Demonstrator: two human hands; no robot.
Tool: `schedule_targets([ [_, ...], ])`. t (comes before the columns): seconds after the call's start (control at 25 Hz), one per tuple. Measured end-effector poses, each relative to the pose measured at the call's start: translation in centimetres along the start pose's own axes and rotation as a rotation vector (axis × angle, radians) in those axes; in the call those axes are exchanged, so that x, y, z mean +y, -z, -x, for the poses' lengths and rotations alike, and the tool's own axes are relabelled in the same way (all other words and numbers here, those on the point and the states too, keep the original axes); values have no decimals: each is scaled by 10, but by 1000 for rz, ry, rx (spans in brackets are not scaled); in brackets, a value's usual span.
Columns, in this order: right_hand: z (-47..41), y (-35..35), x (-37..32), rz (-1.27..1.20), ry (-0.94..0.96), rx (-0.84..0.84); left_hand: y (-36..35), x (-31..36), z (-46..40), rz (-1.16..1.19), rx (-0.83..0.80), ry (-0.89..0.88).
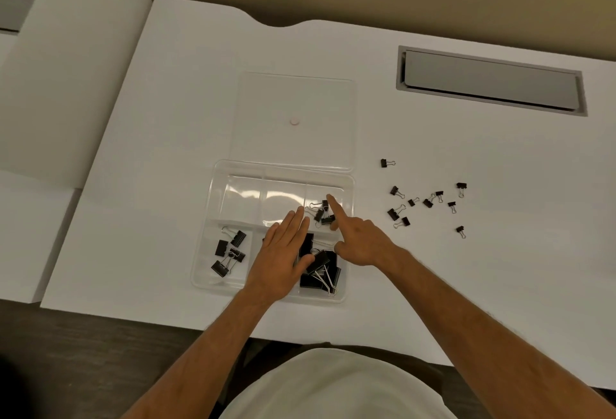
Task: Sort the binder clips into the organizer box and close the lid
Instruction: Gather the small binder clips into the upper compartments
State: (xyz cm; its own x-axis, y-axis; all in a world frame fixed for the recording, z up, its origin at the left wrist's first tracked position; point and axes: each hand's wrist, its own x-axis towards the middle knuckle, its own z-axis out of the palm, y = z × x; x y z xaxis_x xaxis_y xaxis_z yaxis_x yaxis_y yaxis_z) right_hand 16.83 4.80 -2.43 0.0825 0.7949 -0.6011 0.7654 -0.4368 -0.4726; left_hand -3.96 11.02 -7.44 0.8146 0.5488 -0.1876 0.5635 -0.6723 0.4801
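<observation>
Your left hand (283, 252) lies flat, fingers together, over the box (213, 185) near the desk's (166, 118) front edge. Your right hand (358, 238) points, holding nothing. Small clips (428, 202) lie loose on the desk, right of the box.

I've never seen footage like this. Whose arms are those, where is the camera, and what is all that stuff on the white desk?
There is no machine here: a person wears a wide-angle camera on the head, looking down, so the arms are their own. This is the only view.

On the white desk sits a clear organizer box with compartments. Its clear lid lies open, flat behind it. Medium black binder clips lie in the near-left compartment, large clips in the near-right one, and a few small clips in the far-right one. More small loose clips are scattered on the desk to the right, still unsorted.

The left hand rests flat over the box. The right hand reaches over the far-right compartment, index finger extended. Neither hand visibly holds a clip. A grey cable hatch is set in the desk.
</observation>
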Motion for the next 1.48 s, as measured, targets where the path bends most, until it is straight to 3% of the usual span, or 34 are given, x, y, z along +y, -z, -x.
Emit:
schedule_targets([
  [0.32, 3, 10, 12, -121, 17, 190, 3, 2, -1, 2, -32, 20],
  [0.56, 0, 3, 7, -75, 58, 104, 3, 3, -1, 8, -30, 13],
  [0.72, 17, -1, 14, -186, 26, 326, 6, 4, 0, 10, -24, 16],
  [1.12, 72, -27, 39, -267, 36, 531, 11, 8, 1, 17, 4, 12],
  [1.32, 97, -35, 65, -265, 24, 605, 20, 38, -13, 122, 89, 16],
  [1.48, 117, -36, 91, -248, -31, 603, 18, 80, -27, 151, 61, -49],
])
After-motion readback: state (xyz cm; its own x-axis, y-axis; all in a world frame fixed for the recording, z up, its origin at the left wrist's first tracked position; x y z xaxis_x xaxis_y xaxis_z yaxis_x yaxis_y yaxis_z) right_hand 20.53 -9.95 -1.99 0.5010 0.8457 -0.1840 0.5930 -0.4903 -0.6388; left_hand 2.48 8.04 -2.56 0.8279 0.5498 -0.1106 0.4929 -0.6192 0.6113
